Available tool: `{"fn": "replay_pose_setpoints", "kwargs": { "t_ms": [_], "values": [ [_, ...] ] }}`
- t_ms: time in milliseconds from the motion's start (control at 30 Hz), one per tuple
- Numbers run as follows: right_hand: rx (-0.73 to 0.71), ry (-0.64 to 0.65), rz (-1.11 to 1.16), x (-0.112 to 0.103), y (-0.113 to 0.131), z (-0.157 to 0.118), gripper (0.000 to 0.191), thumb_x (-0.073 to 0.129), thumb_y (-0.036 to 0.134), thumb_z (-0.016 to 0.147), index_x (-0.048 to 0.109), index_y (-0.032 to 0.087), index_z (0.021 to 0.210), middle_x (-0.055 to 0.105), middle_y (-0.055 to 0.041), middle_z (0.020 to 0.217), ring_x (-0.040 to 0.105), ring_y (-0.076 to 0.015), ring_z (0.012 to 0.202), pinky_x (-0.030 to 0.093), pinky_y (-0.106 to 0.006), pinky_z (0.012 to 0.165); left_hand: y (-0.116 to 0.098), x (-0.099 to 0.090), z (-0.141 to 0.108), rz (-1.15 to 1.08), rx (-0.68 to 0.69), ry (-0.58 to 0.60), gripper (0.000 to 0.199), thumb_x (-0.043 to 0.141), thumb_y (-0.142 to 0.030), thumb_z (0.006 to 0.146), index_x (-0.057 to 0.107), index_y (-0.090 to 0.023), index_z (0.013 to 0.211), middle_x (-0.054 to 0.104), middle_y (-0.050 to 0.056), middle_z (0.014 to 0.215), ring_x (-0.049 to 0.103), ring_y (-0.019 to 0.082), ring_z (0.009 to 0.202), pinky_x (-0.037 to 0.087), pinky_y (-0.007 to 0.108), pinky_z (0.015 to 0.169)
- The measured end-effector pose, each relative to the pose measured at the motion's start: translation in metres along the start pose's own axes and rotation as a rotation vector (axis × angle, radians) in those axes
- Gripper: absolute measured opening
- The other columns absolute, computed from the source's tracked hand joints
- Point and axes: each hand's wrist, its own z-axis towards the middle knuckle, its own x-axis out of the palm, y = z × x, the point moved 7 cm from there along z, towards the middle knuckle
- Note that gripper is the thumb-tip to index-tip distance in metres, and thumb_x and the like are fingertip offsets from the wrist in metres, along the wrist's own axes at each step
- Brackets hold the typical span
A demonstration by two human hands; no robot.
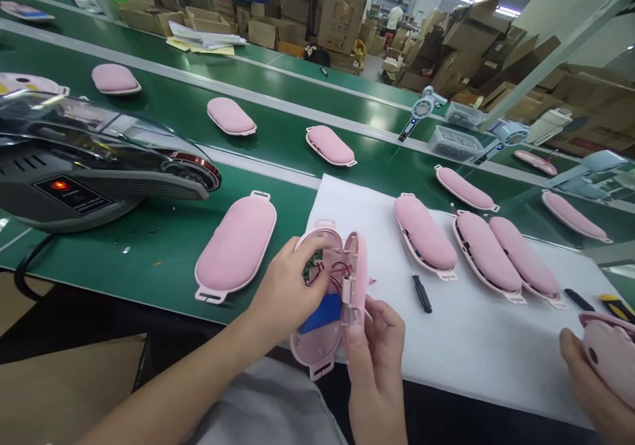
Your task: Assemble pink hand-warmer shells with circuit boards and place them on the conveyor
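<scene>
An opened pink oval case [317, 349] is held upright near the white sheet's front edge, its two halves spread like a book. Inside are a blue block [325, 313], a green circuit board [311, 268] and thin red and black wires [340, 268]. My left hand [288, 283] grips the left half's edge, with thumb and index finger curled inside around the board and wires. Its other fingers are hidden. My right hand [374, 346] is closed around the narrower right half, thumb on the inner side and fingers behind.
Several closed pink cases lie about, including one [237, 246] left of my hands and one [425, 233] to the right. A black screwdriver [421, 289] rests on the white sheet [446, 339]. A grey machine [99, 167] stands left. Another person's hand [588, 385] holds a case at right.
</scene>
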Motion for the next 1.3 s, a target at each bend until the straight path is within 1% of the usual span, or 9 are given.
{"fn": "replay_pose_setpoints", "kwargs": {
  "t_ms": [233, 433, 533, 633, 767, 933, 1033, 1167, 1300],
  "values": [
    [-0.002, 0.033, -0.021, -0.004, 0.005, 0.009, 0.041, 0.056, 0.050, 0.088, 0.050, 0.023, 0.119, 0.060, -0.0083, 0.125, 0.055, -0.0234, 0.116, 0.047, -0.033, 0.089, 0.004, 0.002, -0.001, 0.109, -0.075, 0.087, 0.058, 0.049, -0.016, 0.078, 0.050, -0.033, 0.134, 0.055, 0.006, 0.107, 0.062, 0.024, 0.092, 0.052, 0.039, 0.080],
    [0.049, -0.009, -0.011, -0.005, 0.003, 0.013, 0.042, 0.056, 0.053, 0.086, 0.049, 0.027, 0.118, 0.057, -0.0059, 0.128, 0.056, -0.0218, 0.113, 0.044, -0.033, 0.089, 0.002, 0.001, 0.001, 0.122, -0.084, 0.104, 0.037, 0.048, -0.014, 0.077, 0.068, -0.029, 0.104, 0.056, 0.007, 0.101, 0.062, 0.025, 0.092, 0.051, 0.039, 0.078],
    [0.056, 0.006, 0.009, -0.006, -0.005, 0.014, 0.043, 0.056, 0.052, 0.087, 0.047, 0.027, 0.120, 0.053, -0.0081, 0.132, 0.054, -0.0236, 0.116, 0.044, -0.036, 0.090, 0.004, -0.001, 0.003, 0.141, -0.089, 0.117, 0.050, 0.049, -0.013, 0.076, 0.059, -0.034, 0.120, 0.058, 0.005, 0.099, 0.062, 0.025, 0.087, 0.051, 0.038, 0.075],
    [-0.029, 0.040, 0.046, -0.010, -0.014, 0.014, 0.041, 0.058, 0.048, 0.087, 0.048, 0.027, 0.120, 0.055, -0.0094, 0.128, 0.055, -0.0246, 0.115, 0.047, -0.038, 0.089, 0.007, -0.005, 0.006, 0.147, -0.073, 0.127, 0.061, 0.051, -0.015, 0.078, 0.047, -0.039, 0.134, 0.055, 0.005, 0.099, 0.063, 0.023, 0.082, 0.051, 0.035, 0.070],
    [-0.201, 0.054, 0.041, -0.011, -0.017, 0.008, 0.042, 0.060, 0.045, 0.084, 0.049, 0.026, 0.120, 0.056, -0.0098, 0.127, 0.055, -0.0267, 0.117, 0.048, -0.041, 0.093, 0.008, -0.006, 0.008, 0.148, -0.048, 0.158, 0.045, 0.051, -0.019, 0.080, 0.059, -0.037, 0.120, 0.047, 0.004, 0.097, 0.061, 0.019, 0.073, 0.051, 0.032, 0.065],
    [-0.024, -0.009, -0.007, -0.009, -0.018, 0.011, 0.036, 0.051, 0.045, 0.092, 0.047, 0.028, 0.123, 0.054, -0.0063, 0.132, 0.055, -0.0223, 0.117, 0.049, -0.034, 0.091, -0.002, -0.003, 0.005, 0.249, -0.035, 0.156, 0.034, 0.044, -0.014, 0.082, 0.065, -0.032, 0.102, 0.047, 0.004, 0.096, 0.056, 0.016, 0.062, 0.046, 0.031, 0.057],
    [0.038, 0.018, 0.016, -0.008, -0.015, 0.017, 0.044, 0.056, 0.050, 0.089, 0.049, 0.027, 0.125, 0.055, -0.0059, 0.134, 0.056, -0.0232, 0.117, 0.051, -0.033, 0.089, -0.008, -0.001, 0.004, 0.271, -0.007, 0.126, 0.048, 0.041, -0.011, 0.081, 0.055, -0.034, 0.121, 0.050, 0.004, 0.101, 0.056, 0.016, 0.059, 0.045, 0.032, 0.055],
    [0.083, 0.058, 0.016, -0.006, -0.011, 0.021, 0.050, 0.062, 0.051, 0.085, 0.054, 0.023, 0.126, 0.058, -0.0077, 0.132, 0.057, -0.0253, 0.118, 0.051, -0.034, 0.091, -0.003, -0.001, 0.003, 0.159, -0.032, 0.063, 0.072, 0.046, -0.013, 0.079, 0.026, -0.028, 0.146, 0.055, 0.007, 0.116, 0.063, 0.023, 0.081, 0.050, 0.036, 0.069],
    [0.075, 0.039, -0.030, -0.006, -0.001, 0.022, 0.048, 0.060, 0.051, 0.086, 0.057, 0.023, 0.125, 0.060, -0.0055, 0.131, 0.057, -0.0235, 0.118, 0.051, -0.031, 0.091, 0.000, -0.001, 0.002, 0.074, -0.008, 0.060, 0.070, 0.048, -0.015, 0.078, 0.031, -0.024, 0.145, 0.053, 0.007, 0.116, 0.061, 0.022, 0.086, 0.051, 0.034, 0.075]
  ]
}}
